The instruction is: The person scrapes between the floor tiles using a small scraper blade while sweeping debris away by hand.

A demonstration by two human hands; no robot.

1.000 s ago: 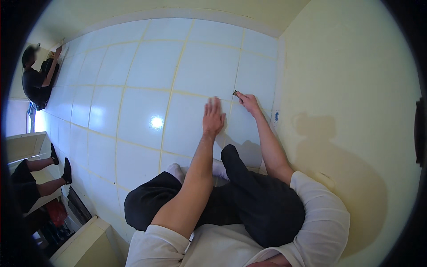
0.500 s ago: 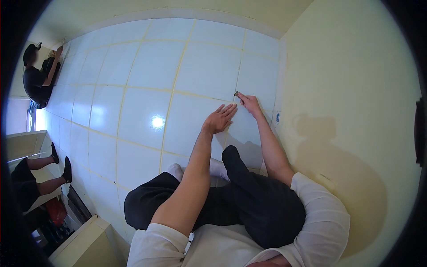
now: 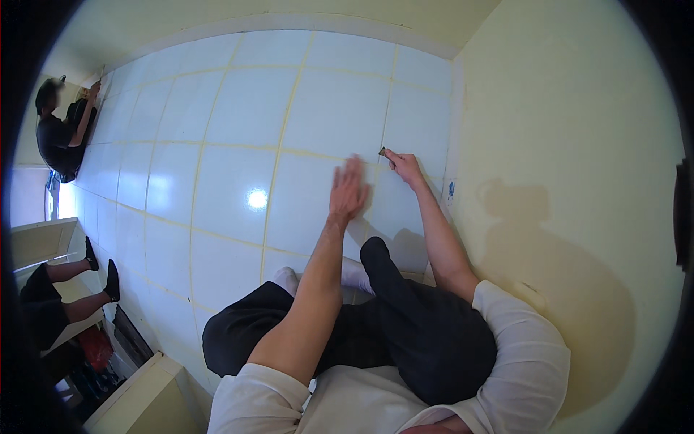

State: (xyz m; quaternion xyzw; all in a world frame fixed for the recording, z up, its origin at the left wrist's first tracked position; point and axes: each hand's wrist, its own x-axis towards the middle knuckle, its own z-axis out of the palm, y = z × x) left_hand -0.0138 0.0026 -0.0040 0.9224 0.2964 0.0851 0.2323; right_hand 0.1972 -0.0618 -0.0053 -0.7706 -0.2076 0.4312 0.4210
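At far left, a co-worker (image 3: 58, 141) in dark clothes crouches by the wall, one hand raised near its base. Below, a second person's legs (image 3: 81, 307) end in black shoes (image 3: 111, 281), with a red bag (image 3: 96, 347) beneath them. The pale tiled floor (image 3: 233, 177), crossed by yellowish joints, fills the middle. Over a tile, the left hand (image 3: 350, 189) is released, palm down and blurred, fingers stretched forward; whether it touches the tile, I cannot tell. Just right of it, the right hand (image 3: 403, 167) grips a small dark tool (image 3: 382, 151), whose tip is at a joint (image 3: 386, 116) near the right wall (image 3: 578, 137). A shadow (image 3: 557, 289) falls on that wall.
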